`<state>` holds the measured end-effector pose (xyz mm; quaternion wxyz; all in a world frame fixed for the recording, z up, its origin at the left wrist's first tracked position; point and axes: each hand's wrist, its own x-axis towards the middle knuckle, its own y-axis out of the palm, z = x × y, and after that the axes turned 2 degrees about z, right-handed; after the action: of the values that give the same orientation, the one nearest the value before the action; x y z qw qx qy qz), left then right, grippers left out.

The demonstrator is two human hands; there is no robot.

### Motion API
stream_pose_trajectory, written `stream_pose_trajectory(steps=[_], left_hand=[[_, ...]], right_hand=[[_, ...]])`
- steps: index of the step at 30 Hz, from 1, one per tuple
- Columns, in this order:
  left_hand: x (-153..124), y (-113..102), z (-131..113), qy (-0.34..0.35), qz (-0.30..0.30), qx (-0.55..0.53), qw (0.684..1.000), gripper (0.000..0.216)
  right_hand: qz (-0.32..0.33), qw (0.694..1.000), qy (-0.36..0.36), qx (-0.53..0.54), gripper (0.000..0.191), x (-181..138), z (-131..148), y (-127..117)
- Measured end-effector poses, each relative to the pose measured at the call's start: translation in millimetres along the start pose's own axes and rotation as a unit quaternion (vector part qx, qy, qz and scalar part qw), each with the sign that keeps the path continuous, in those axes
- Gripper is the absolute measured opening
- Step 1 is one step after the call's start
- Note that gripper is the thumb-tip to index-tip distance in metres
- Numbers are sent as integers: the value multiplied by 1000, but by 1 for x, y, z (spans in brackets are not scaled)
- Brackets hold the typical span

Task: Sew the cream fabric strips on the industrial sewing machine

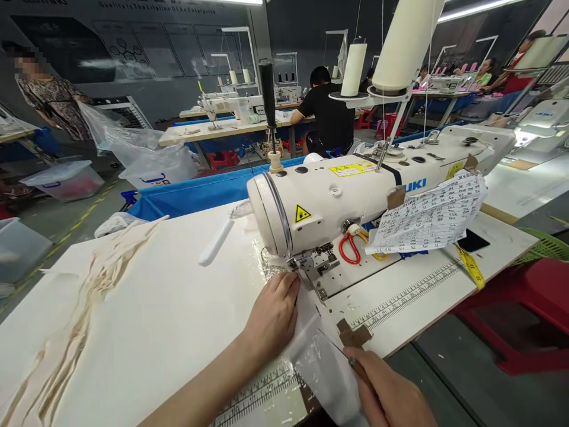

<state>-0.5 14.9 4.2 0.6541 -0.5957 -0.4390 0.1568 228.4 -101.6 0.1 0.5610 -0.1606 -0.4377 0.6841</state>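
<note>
A white Juki sewing machine (355, 190) stands on the white sewing table (178, 308). My left hand (272, 314) lies on a strip of white fabric (320, 362), fingers together, pressing it flat just before the presser foot (306, 270). My right hand (391, 394) is closed at the table's front edge, gripping a thin metal tool (342, 351) whose tip rests on the fabric. The fabric runs from the needle area down over the table edge.
Cream fabric strips (89, 296) lie in a pile on the left of the table. Red scissors (351, 249), a printed paper sheet (431, 216) and a yellow tape measure (471, 267) sit by the machine. Thread cones (406, 44) stand above. Other people work at tables behind.
</note>
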Motion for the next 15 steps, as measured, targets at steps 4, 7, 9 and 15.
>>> stream_pose_trajectory(steps=[4, 7, 9, 15], left_hand=[[-9, 1, 4, 27, 22, -6, 999, 47], [-13, 1, 6, 36, 36, 5, 999, 51], [-14, 3, 6, 28, 38, 12, 999, 51], [-12, 2, 1, 3, 48, 21, 999, 50]], right_hand=[[4, 999, -22, -29, 40, 4, -2, -1], [22, 998, -20, -49, 40, 7, 0, -2], [32, 997, -20, -60, 40, 8, 2, -3], [42, 997, -14, -61, 38, 20, 7, -7]])
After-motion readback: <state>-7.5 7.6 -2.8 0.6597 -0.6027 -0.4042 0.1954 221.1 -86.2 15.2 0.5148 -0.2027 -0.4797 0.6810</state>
